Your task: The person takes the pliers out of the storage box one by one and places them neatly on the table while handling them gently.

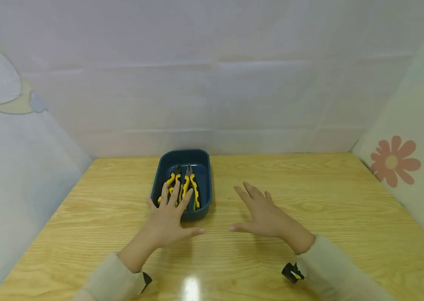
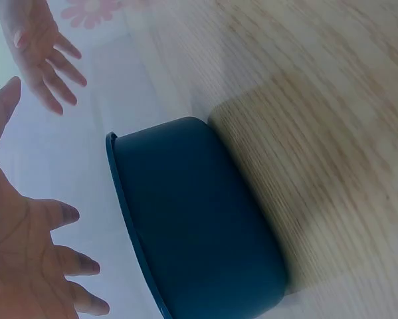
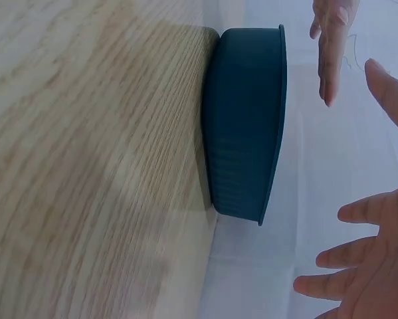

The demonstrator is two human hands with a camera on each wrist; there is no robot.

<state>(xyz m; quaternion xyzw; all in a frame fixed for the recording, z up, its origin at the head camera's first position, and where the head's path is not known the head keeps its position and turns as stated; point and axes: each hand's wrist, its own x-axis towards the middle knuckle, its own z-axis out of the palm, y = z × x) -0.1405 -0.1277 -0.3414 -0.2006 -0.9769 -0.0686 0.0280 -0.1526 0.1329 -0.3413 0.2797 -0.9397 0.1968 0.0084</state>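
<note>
A dark blue rectangular bin (image 1: pixel 205 167) with rounded corners stands left of the middle, near the back of the table. Inside it lie several pliers (image 1: pixel 186 184) with yellow and black handles, partly covered from view by my left fingers. My left hand (image 1: pixel 166 223) hovers over the bin's near side with its fingers spread, holding nothing. To the right of the bin, my right hand (image 1: pixel 264 215) is held above the table, fingers stretched out and likewise holding nothing. Both wrist views show the bin's outer wall (image 2: pixel 192 219) apart from the hands.
The wooden table (image 1: pixel 309 184) reaches back to a pale wall covering (image 1: pixel 234 92). Printed side sheets stand at left and right, one with a pink flower (image 1: pixel 395 161). A black wrist strap piece (image 1: pixel 292 273) hangs at my right sleeve.
</note>
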